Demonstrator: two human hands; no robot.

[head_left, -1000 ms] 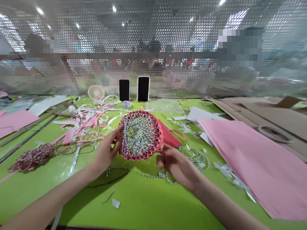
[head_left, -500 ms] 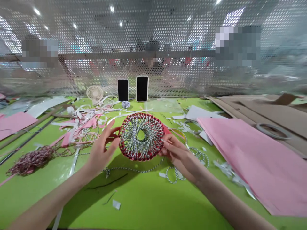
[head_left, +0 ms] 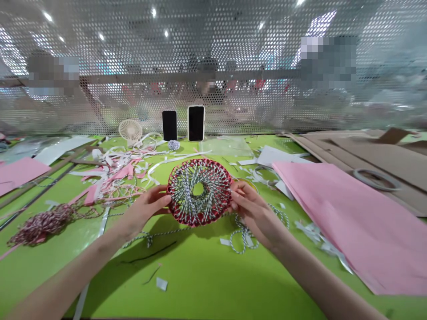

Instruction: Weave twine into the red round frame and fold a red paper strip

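Between my two hands, above the green table, is a round ring wound with green-and-white twisted cord [head_left: 213, 191]. Its rim is red and a small hole opens at its centre. My left hand [head_left: 150, 205] pinches the left edge, thumb in front and fingers behind. On the opposite edge, my right hand [head_left: 248, 206] grips the rim with thumb and fingertips. A length of the same cord [head_left: 173, 231] trails on the table below the ring, and loose loops of cord [head_left: 238, 246] lie under my right hand.
Pink sheets [head_left: 347, 213] and brown cardboard [head_left: 376, 155] cover the right side. A bundle of maroon cord [head_left: 43, 222] and pink and white scraps [head_left: 113, 171] lie left. Two phones [head_left: 196, 123] and a small fan [head_left: 130, 130] stand before a perforated metal screen [head_left: 253, 106].
My left hand has closed from spread fingers onto the ring's left edge. The ring has shifted slightly right and turned a little; my right hand keeps its hold.
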